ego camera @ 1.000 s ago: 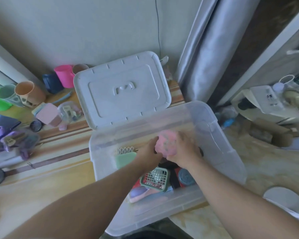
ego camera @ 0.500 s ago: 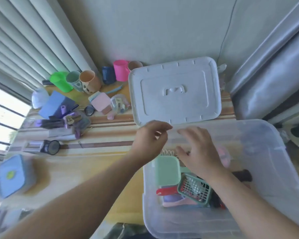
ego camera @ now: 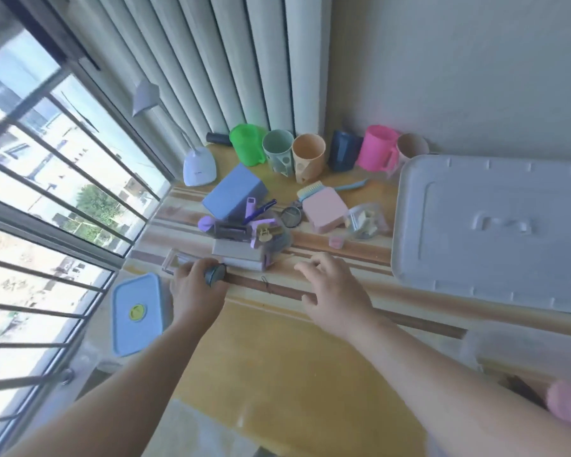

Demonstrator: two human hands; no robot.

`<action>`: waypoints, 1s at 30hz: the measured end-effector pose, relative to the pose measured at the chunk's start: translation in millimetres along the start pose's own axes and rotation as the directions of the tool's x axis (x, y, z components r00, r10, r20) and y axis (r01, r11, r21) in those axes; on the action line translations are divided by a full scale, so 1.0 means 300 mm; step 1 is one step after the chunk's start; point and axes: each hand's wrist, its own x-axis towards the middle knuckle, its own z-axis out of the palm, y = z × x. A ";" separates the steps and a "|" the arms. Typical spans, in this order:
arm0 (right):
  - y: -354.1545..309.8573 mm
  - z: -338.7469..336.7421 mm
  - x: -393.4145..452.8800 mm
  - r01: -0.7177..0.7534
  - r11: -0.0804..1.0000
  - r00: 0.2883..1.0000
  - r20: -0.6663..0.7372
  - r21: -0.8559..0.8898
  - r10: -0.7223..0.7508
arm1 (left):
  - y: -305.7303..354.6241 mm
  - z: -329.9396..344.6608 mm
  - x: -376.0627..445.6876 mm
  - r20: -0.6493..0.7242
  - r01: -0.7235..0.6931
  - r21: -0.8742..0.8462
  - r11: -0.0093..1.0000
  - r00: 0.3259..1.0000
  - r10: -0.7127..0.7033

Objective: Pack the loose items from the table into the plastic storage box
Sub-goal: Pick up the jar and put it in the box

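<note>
Left hand (ego camera: 197, 291) grips a small dark round item (ego camera: 215, 274) on the table (ego camera: 277, 357) — right hand (ego camera: 335, 293) hovers loosely open, holding nothing.

Both forearms extended forward. Left hand (ego camera: 197, 291) curled, fingers closed around small dark round item (ego camera: 215, 274). Right hand (ego camera: 337, 298) held palm-down, fingers loosely bent.

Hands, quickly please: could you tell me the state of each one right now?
Left hand: gripping a small dark round object.
Right hand: open, holding nothing.
</note>
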 end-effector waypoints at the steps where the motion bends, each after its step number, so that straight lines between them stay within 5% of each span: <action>1: -0.025 0.023 0.054 -0.002 1.000 1.000 0.028 -0.020 0.002 | -0.030 -0.018 0.030 -0.008 0.037 0.032 0.999 0.999 -0.037; 4: -0.098 0.092 0.185 0.008 0.999 0.997 0.075 -0.052 -0.004 | -0.085 -0.074 0.126 0.068 0.019 0.285 0.958 0.997 -0.039; 8: -0.176 0.176 0.272 0.010 0.998 0.987 0.158 -0.060 0.000 | -0.183 -0.072 0.267 0.266 -0.234 0.588 0.774 0.960 0.088; 14: -0.178 0.234 0.273 -0.085 0.996 0.969 0.233 -0.019 0.087 | -0.196 -0.051 0.350 0.322 -0.501 0.621 0.602 0.864 0.387; 16: -0.152 0.229 0.254 -0.130 0.991 0.959 0.257 0.022 0.120 | -0.142 -0.068 0.315 0.356 -0.540 0.559 0.629 0.842 0.406; 18: -0.132 0.211 0.222 -0.156 0.982 0.954 0.274 0.105 0.122 | -0.067 -0.084 0.244 0.375 -0.469 0.331 0.819 0.862 0.341; 21: -0.127 0.184 0.158 -0.232 0.933 0.942 0.302 0.275 0.145 | 0.017 -0.058 0.122 0.538 -0.098 -0.112 0.989 0.831 0.143; 27: -0.104 0.168 0.047 -0.438 0.699 0.898 0.303 0.565 0.318 | 0.016 0.125 -0.020 0.782 0.390 -0.400 0.829 0.617 0.087; 30: -0.088 0.172 -0.003 -0.451 0.661 0.891 0.257 0.599 0.375 | 0.001 0.180 -0.042 0.834 0.442 -0.395 0.805 0.540 0.113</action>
